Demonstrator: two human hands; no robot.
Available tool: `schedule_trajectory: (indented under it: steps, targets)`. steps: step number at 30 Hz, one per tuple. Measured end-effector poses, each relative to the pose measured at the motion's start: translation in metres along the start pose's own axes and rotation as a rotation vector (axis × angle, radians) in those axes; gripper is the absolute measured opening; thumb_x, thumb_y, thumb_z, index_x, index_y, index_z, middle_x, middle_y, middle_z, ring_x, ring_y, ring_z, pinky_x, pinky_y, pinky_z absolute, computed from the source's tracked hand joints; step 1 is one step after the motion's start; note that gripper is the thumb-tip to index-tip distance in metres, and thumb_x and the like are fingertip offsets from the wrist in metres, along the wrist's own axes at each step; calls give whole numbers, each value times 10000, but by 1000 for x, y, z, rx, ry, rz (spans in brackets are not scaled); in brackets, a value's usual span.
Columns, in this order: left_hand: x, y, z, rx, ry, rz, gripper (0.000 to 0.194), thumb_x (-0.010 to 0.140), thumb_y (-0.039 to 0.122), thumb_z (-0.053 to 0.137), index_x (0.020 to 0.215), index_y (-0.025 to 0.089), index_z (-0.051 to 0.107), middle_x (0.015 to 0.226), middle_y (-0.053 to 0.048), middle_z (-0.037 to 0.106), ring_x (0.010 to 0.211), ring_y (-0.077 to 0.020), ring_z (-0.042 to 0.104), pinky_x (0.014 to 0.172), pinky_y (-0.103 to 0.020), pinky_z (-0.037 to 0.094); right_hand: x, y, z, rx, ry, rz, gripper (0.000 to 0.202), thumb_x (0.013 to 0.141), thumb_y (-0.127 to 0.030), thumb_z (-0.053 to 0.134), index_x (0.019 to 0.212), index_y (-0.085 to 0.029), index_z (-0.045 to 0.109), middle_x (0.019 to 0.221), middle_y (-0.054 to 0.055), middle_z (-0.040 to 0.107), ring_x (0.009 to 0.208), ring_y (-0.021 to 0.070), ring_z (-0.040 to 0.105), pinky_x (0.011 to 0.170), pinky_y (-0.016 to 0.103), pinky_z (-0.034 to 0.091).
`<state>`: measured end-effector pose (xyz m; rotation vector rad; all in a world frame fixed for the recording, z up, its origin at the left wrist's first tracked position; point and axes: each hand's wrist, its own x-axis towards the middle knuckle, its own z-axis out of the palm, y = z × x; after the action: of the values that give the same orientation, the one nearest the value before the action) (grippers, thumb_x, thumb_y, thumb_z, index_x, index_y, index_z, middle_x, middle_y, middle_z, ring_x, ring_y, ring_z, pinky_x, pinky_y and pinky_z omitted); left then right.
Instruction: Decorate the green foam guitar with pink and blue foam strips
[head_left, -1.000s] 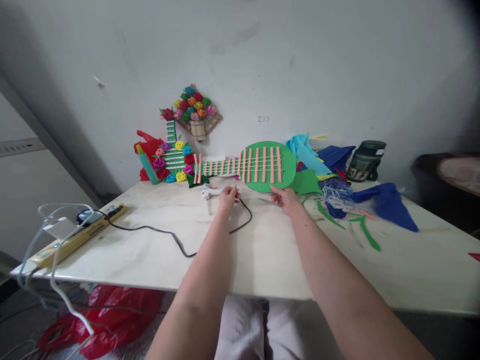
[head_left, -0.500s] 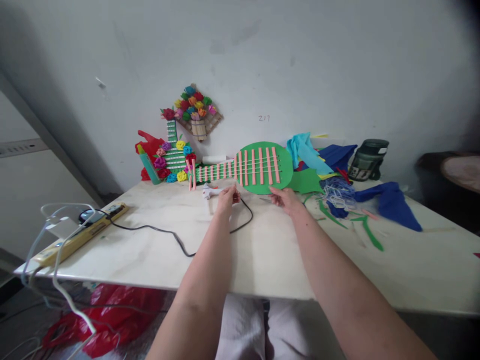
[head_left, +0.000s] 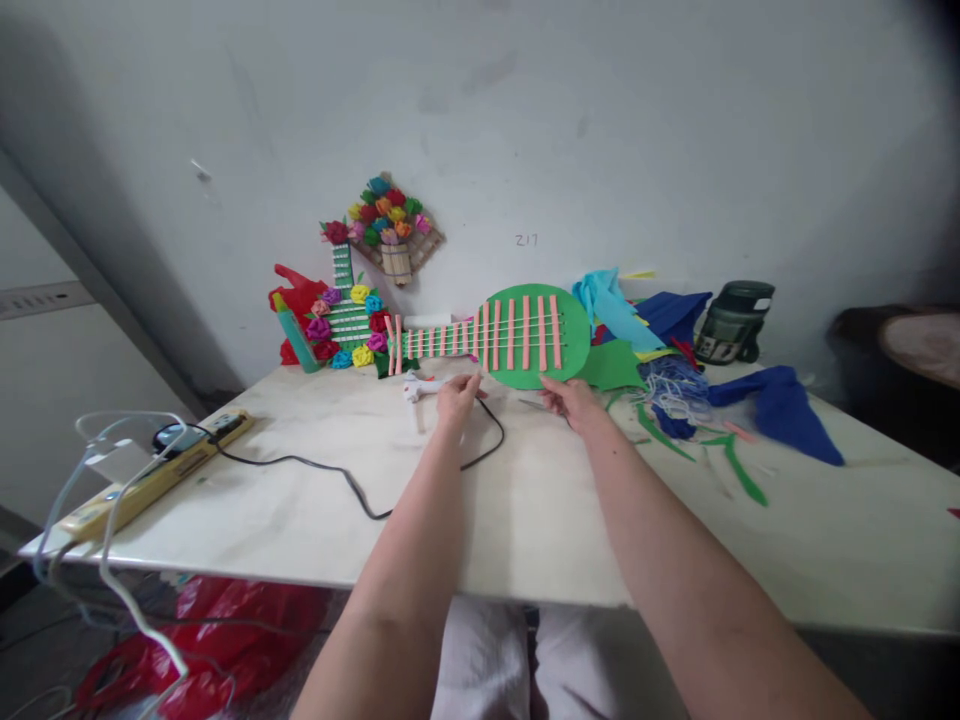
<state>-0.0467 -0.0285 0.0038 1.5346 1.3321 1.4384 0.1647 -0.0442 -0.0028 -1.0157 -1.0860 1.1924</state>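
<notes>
A green craft lute (head_left: 575, 335) with pink strips and pale strings leans at the back of the table, its neck pointing left. My right hand (head_left: 568, 398) pinches the lower edge of its round body. My left hand (head_left: 459, 397) is closed at the lower left of the body, by the neck; its fingertips seem to touch the edge. A white glue gun (head_left: 420, 388) lies just left of my left hand, and its black cord (head_left: 491, 455) passes under my forearm. Beside my right hand a thin pointed tool (head_left: 531, 404) lies on the table.
Paper flowers surround a second green craft piece (head_left: 351, 325) at the back left, beside a glue bottle (head_left: 298, 340). A power strip (head_left: 217, 437) lies at the left edge. Coloured felt (head_left: 787, 410), yarn (head_left: 679, 385), green scraps (head_left: 742, 470) and a dark bottle (head_left: 731, 322) stand or lie right.
The lute has shifted slightly to the right and its neck end has turned a little. Both hands stay at its lower edge.
</notes>
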Motion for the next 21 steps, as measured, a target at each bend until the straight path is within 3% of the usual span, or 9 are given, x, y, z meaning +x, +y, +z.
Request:
schedule_trajectory:
  steps: [3, 6, 12, 17, 21]
  targets:
    - [-7, 10, 3, -143, -145, -110, 489, 716, 598, 540, 780, 123, 641, 660, -91, 673, 600, -161, 612, 546, -245, 423, -1, 0, 3, -10, -3, 13, 384, 535, -472, 747, 487, -116, 612, 356, 19, 522, 301, 56, 385, 300, 197, 256]
    - [-12, 16, 7, -220, -227, -145, 475, 659, 595, 610, 693, 121, 609, 670, -92, 673, 510, -123, 578, 490, -226, 405, -2, -1, 7, -19, -17, 27, 384, 521, -477, 751, 482, -117, 621, 353, 20, 523, 303, 59, 396, 304, 195, 259]
    - [-13, 11, 7, -272, -387, -162, 414, 639, 558, 661, 601, 154, 576, 567, -52, 636, 471, -111, 544, 488, -234, 434, -3, -1, 8, -23, -71, 20, 385, 528, -482, 741, 477, -117, 626, 349, 23, 524, 310, 64, 407, 326, 199, 269]
    - [-10, 6, 6, -296, -502, -120, 415, 714, 536, 602, 558, 152, 597, 539, -60, 610, 436, -99, 505, 479, -236, 419, -4, -3, 7, -24, -101, 26, 384, 522, -485, 744, 475, -124, 624, 349, 13, 522, 307, 63, 407, 323, 195, 266]
    - [-9, 6, 7, -283, -531, -74, 431, 741, 514, 578, 512, 151, 616, 510, -61, 584, 431, -95, 480, 477, -232, 400, -5, -5, 8, -22, -111, 27, 412, 507, -512, 745, 470, -121, 621, 345, 13, 517, 303, 60, 407, 315, 190, 265]
